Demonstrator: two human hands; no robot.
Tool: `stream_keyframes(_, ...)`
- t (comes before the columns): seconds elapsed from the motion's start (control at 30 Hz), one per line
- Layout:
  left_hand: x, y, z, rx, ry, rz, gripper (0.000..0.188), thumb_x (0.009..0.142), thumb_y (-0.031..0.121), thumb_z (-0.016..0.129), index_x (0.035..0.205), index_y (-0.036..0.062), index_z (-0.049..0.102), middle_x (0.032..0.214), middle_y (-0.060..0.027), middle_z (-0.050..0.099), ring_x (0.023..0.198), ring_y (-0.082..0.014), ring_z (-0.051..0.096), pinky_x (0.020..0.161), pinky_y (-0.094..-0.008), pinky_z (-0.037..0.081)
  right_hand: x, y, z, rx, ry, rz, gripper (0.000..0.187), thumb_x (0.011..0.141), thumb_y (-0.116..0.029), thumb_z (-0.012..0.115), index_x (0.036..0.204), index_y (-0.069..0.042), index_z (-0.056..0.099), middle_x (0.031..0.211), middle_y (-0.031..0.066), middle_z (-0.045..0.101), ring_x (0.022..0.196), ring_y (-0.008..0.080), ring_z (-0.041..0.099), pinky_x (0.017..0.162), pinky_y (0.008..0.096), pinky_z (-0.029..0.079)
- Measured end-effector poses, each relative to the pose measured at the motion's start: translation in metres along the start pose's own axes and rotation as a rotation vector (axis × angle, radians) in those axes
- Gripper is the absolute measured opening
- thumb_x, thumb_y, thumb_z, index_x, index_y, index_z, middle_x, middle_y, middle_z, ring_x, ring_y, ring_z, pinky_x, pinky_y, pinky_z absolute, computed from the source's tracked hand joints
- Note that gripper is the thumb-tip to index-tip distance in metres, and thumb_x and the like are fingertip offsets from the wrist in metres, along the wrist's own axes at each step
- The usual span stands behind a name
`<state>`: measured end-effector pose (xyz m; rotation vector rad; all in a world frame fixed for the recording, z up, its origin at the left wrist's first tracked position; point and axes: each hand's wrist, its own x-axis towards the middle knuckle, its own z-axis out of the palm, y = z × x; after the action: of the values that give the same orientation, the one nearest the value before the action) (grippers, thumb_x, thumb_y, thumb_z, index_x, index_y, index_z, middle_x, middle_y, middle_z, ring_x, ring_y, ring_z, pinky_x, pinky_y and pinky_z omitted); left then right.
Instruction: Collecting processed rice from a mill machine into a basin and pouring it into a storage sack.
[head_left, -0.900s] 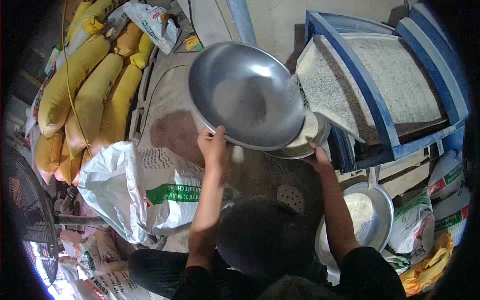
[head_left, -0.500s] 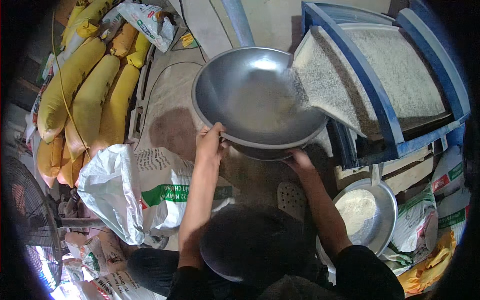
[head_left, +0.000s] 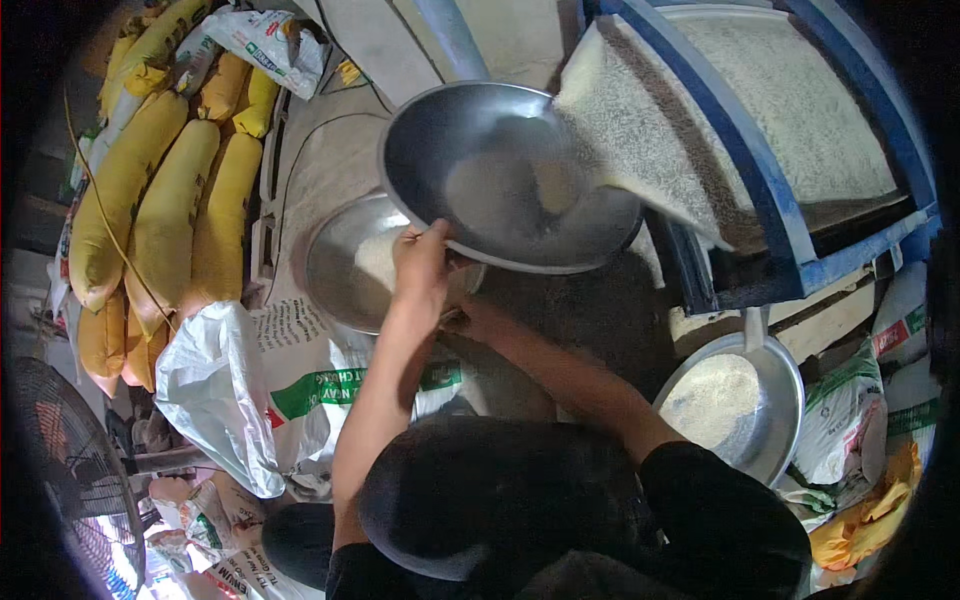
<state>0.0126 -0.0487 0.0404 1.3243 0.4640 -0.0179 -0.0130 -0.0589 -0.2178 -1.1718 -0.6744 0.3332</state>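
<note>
- Metal bowl: L hand clamped on rim, abt 8 o'clock.
- Basin w/ pale grain, bowl's 8 o'clock: R hand at rim, can't tell grip.

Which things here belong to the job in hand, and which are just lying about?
In use, apparently:
large round grey metal bowl, gripped by the left hand
shiny round metal bowl with pale grain, beside the right hand
blue metal-framed machine bearing pale grain
silver round metal bowl beside it

Lying about, apparently:
long yellow rounded sacks
crumpled orange sack
round black wire-cage fan
</note>
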Motion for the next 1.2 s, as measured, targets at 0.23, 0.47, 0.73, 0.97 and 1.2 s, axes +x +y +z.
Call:
stream_keyframes(0.23,0.018,-0.057,0.011,0.084,0.104,-0.117,0.027,0.081,0.007,0.053,0.103,-0.0085,0.054,0.095,-0.0162,0.059,0.086,-0.0244,0.059,0.072,-0.0355,0.052,0.012,0.001,0.0,0.518,0.045,0.24,0.037,0.087,-0.015,0.058,0.12,-0.003,0.046,0.111,0.0136,0.057,0.105,0.0271,0.056,0.09,0.0407,0.049)
stream_keyframes(0.47,0.021,-0.089,0.012,0.425,0.089,-0.152,0.049,0.081,0.015,0.06,0.12,-0.0098,0.046,0.112,-0.0265,0.056,0.092,-0.0323,0.063,0.073,-0.0367,0.053,0.009,-0.046,-0.023,0.134,0.046,0.094,0.041,0.087,-0.017,0.059,0.123,-0.003,0.044,0.114,0.0133,0.056,0.108,0.0283,0.055,0.089,0.0411,0.049)
stream_keyframes(0.73,0.0,-0.031,-0.024,0.419,0.31,0.306,0.062,0.081,0.014,0.066,0.13,-0.0022,0.031,0.124,-0.0281,0.046,0.112,-0.0315,0.051,0.091,-0.0382,0.043,0.036,-0.106,-0.009,-0.271,-0.106,-0.122,0.047,0.087,-0.02,0.059,0.126,-0.002,0.042,0.118,0.0131,0.054,0.111,0.0296,0.054,0.088,0.0415,0.048)
stream_keyframes(0.97,-0.063,0.101,-0.085,0.322,0.469,0.712,0.054,0.084,0.013,0.062,0.129,-0.0009,0.035,0.12,-0.0244,0.051,0.112,-0.0285,0.05,0.097,-0.0347,0.038,0.118,-0.16,0.045,0.164,0.015,0.167,0.036,0.085,-0.009,0.05,0.117,0.006,0.045,0.111,0.0169,0.053,0.107,0.0299,0.054,0.088,0.0358,0.049)
stream_keyframes(1.2,-0.191,0.173,-0.177,0.778,0.738,0.847,0.026,0.085,0.021,0.065,0.103,0.0027,0.061,0.11,-0.0127,0.059,0.105,-0.0201,0.055,0.091,-0.0324,0.041,0.171,-0.23,0.047,0.715,0.273,0.579,0.019,0.081,-0.002,0.051,0.095,0.011,0.045,0.103,0.0204,0.052,0.103,0.0335,0.056,0.087,0.0414,0.055)
